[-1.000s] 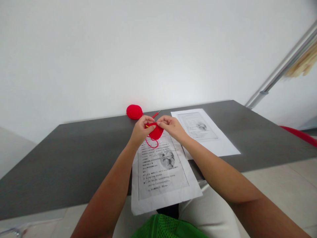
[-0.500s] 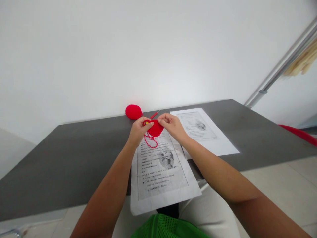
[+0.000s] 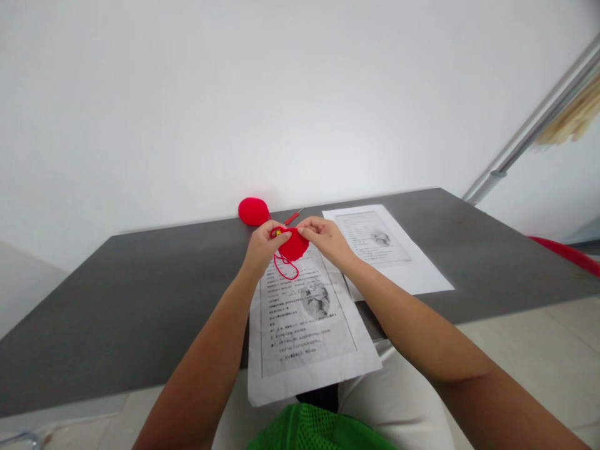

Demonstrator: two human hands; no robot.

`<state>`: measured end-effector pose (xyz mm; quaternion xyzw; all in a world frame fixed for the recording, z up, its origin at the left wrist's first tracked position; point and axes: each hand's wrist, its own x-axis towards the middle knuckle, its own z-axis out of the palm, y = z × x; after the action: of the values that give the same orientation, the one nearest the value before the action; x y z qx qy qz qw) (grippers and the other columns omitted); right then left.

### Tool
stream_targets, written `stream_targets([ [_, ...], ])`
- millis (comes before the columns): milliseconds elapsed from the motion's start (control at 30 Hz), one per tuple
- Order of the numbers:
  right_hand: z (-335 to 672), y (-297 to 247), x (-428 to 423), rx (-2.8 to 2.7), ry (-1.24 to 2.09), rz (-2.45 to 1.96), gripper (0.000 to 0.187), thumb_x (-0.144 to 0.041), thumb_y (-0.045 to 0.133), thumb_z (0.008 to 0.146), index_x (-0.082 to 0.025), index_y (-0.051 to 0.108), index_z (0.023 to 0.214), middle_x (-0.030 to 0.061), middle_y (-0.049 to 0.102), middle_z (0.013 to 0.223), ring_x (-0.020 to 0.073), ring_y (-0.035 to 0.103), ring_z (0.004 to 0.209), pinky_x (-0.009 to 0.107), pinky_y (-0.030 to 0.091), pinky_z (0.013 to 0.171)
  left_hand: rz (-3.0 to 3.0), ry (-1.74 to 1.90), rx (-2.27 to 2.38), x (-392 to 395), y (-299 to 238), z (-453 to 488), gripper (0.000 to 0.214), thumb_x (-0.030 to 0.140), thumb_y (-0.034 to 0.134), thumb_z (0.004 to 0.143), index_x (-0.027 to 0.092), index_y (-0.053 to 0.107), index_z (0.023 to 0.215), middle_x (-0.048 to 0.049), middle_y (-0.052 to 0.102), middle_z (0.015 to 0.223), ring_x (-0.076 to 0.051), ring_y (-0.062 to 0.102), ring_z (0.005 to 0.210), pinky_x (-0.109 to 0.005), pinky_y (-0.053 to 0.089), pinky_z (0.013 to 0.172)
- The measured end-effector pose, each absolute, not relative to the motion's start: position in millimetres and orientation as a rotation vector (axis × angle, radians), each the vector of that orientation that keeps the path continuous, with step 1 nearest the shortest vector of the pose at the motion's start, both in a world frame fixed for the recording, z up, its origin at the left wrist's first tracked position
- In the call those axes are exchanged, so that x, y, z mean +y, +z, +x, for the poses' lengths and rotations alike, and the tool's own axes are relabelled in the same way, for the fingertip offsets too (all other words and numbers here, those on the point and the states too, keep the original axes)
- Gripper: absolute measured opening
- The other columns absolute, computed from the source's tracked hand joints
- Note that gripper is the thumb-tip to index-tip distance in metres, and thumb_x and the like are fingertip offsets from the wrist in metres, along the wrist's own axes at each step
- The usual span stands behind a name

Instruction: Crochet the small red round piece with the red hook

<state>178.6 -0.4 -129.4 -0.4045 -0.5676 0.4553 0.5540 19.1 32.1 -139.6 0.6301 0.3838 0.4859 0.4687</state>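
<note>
Between my hands hangs a small red crocheted piece (image 3: 294, 245), held up over a printed sheet (image 3: 304, 356). My left hand (image 3: 265, 245) is closed on its left edge, thumb on top. A small yellow thing (image 3: 278, 232), too small to name, shows beside that thumb. My right hand (image 3: 324, 237) pinches the upper right edge between thumb and fingers. A loose loop of red yarn (image 3: 287, 275) dangles below my left hand onto the paper. Behind my left hand lies a red ball of yarn (image 3: 253, 212), with a strand running toward the hand.
A red-handled crochet hook (image 3: 293, 217) lies near the wall behind my hands. To the right rests a second printed sheet (image 3: 398, 269) on the dark grey table (image 3: 140, 300). The near sheet overhangs the front edge. A red curved object (image 3: 565, 255) stands beyond the right edge.
My right hand's fingertips have shifted slightly left along the top edge of the crocheted piece, which looks a little narrower. My left hand keeps its hold.
</note>
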Motion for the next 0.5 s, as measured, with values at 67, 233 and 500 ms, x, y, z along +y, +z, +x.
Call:
stream_targets([
  [67,179.1,-129.2,-0.4,-1.341,1.073,-0.955,0.012,-0.028,0.058,0.073,-0.016,0.06,0.074,-0.0024,0.059,0.061,0.0104,0.053,0.056,0.024,0.04,0.056,1.546,1.19,0.934,32.4,-139.9,19.3,0.016,0.028,0.069,0.066,0.017,0.06,0.074,0.0033,0.056,0.065,-0.011,0.048,0.06,-0.024,0.038,0.059],
  [233,179.2,-129.5,-0.2,-1.334,1.108,-0.941,0.014,-0.029,0.059,0.072,-0.016,0.061,0.075,-0.0019,0.06,0.061,0.0108,0.053,0.057,0.024,0.039,0.057,1.53,1.189,0.923,32.5,-140.0,19.3,0.016,0.028,0.069,0.066,0.017,0.06,0.074,0.0035,0.055,0.063,-0.011,0.048,0.059,-0.024,0.037,0.059],
  [500,178.4,-127.6,-1.7,-1.323,1.127,-0.916,0.015,-0.029,0.06,0.072,-0.015,0.062,0.076,-0.0008,0.062,0.065,0.0113,0.056,0.06,0.025,0.042,0.06,1.549,1.211,0.919,32.8,-140.4,18.6,0.016,0.028,0.069,0.066,0.017,0.061,0.074,0.0027,0.056,0.066,-0.011,0.048,0.061,-0.024,0.037,0.06],
])
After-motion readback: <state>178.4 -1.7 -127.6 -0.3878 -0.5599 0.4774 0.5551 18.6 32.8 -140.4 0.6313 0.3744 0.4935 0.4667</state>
